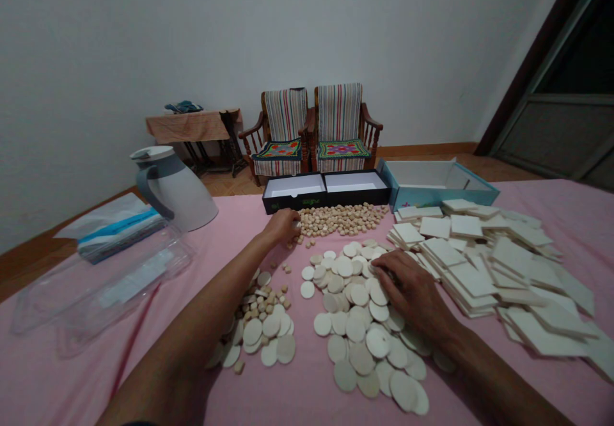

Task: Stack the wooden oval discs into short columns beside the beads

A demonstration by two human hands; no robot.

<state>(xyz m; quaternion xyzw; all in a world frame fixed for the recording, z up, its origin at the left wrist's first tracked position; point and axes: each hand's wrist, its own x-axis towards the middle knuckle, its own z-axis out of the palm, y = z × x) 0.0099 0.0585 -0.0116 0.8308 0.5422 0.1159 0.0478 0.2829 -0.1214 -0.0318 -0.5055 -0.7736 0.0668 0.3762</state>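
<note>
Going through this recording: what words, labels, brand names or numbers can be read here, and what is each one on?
Nothing can be read for certain.
Black box: small greenish print on its front, too blurred to read.
Clear plastic bag: pale label, too blurred to read.
Folded packet with a blue stripe: no legible text.

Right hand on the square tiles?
No, the right hand rests on the pile of round pale discs, just left of the square tiles.
</note>
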